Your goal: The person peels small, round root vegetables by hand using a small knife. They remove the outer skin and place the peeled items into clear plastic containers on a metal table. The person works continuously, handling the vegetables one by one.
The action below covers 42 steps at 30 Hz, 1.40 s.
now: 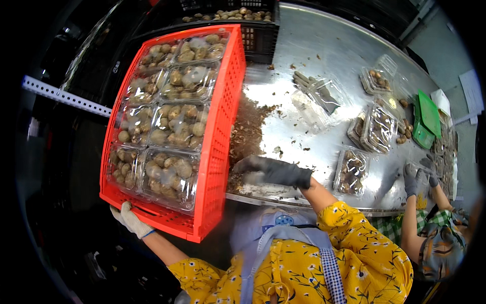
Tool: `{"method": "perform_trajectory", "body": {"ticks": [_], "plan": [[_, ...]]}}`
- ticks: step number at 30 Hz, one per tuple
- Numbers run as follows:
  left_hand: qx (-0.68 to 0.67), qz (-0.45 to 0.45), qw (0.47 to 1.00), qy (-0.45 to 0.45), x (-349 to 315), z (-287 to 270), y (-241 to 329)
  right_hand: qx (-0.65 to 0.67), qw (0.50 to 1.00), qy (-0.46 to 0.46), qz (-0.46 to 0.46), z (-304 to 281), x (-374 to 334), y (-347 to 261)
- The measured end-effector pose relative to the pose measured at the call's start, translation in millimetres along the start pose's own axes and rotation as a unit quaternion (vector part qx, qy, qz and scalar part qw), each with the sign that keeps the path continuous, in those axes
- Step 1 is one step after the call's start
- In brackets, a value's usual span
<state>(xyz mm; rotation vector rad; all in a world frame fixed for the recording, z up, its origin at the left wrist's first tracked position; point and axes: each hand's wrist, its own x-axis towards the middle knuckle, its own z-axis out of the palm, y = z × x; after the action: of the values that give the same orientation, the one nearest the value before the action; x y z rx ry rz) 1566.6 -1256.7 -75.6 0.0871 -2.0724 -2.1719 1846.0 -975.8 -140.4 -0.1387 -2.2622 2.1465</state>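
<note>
L hand (133,221) grips red crate (220,137), long axis running fwd-rt from it; R hand (266,170) nearby, blurred, can't tell grip.

Packs (169,178) in crate (221,121), L of debris (248,129) on tbl (324,50)

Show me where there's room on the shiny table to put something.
The metal table is mostly bare between the black crate and the open far clamshell, and between the right hand and the nearest tabletop clamshell. Crowded: brown debris beside the red crate; stacked clamshells at right.
</note>
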Motion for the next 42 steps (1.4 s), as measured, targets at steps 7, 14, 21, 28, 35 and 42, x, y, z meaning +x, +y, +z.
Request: {"method": "perform_trajectory", "body": {"ticks": [7,14,21,28,35,42], "plan": [[0.093,0.020,0.995,-0.014,17,-24,-4,0.104,0.887,0.416,0.174,-4,-38,69],[0.035,0.418,0.908,-0.008,-112,31,76,0.125,0.718,0.683,0.049,-41,-146,168],[-0.051,0.164,0.891,-0.420,-247,145,42,0.036,0.666,0.737,0.109,-38,-216,178],[0.225,0.040,0.806,-0.546,-289,256,-38,-0.516,0.627,0.540,0.220,-48,-206,131],[0.348,-0.069,0.796,-0.491,-318,348,-96,-0.320,0.729,0.601,0.066,-78,-150,122],[-0.038,-0.313,0.845,-0.432,-351,300,-118,-0.522,0.669,0.524,-0.069,-122,-126,103]]}}
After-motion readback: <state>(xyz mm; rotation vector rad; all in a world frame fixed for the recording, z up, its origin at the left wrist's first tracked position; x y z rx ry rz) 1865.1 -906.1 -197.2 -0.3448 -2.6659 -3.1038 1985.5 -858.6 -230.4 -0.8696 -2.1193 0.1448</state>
